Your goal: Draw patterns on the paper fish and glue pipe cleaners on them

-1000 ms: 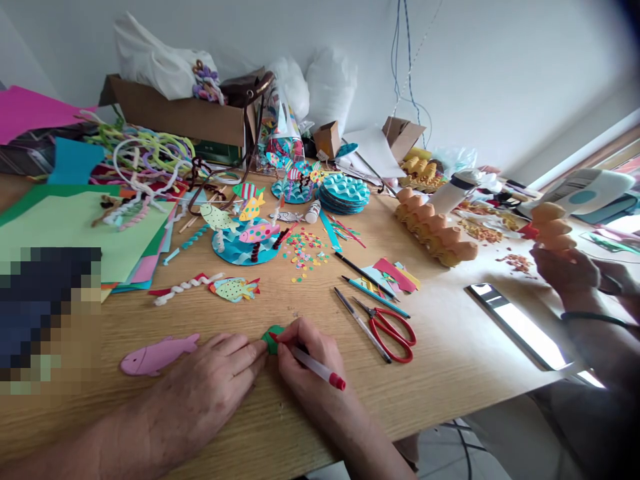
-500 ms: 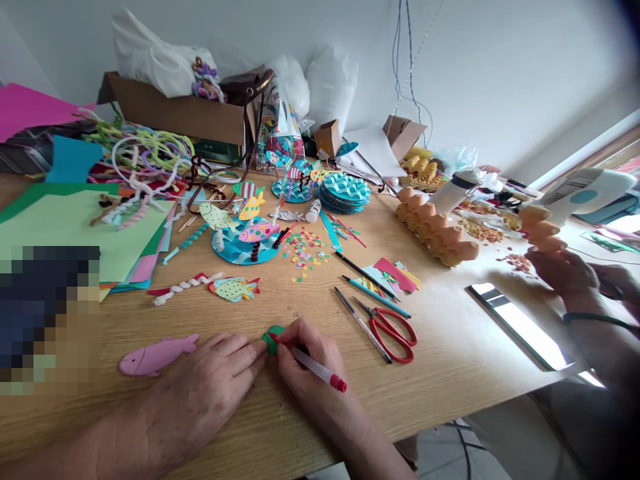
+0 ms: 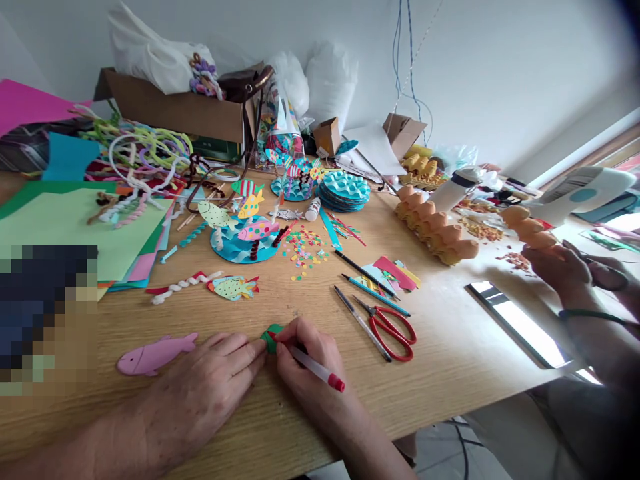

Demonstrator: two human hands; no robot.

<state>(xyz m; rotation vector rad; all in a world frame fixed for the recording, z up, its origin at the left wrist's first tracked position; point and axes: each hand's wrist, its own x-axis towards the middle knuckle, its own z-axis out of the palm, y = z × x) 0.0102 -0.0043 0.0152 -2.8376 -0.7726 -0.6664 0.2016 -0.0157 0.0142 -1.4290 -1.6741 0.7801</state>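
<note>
My right hand (image 3: 305, 360) grips a red pen (image 3: 320, 371) with a clear barrel, its tip on a small green paper piece (image 3: 271, 335). The fingers hide part of that paper. Laid flat on the table, my left hand (image 3: 205, 387) has its stretched fingertips at the paper's left edge. Beside it, to the left, lies a pink paper fish (image 3: 156, 355) with a drawn eye and gill line. Beyond my hands rests a patterned paper fish (image 3: 233, 287) next to a twisted white pipe cleaner (image 3: 187, 288).
Red-handled scissors (image 3: 393, 333), a second pen (image 3: 363, 323) and pencils (image 3: 375, 295) lie to the right. Behind stands a blue base with paper fish (image 3: 245, 243), near scattered confetti (image 3: 305, 247). At right, another person's hands (image 3: 560, 270) hold an egg carton piece (image 3: 529, 227) by a phone (image 3: 515, 323).
My hands, the pen and the green paper stay almost in place. The other person's hands and the egg carton piece have shifted slightly left.
</note>
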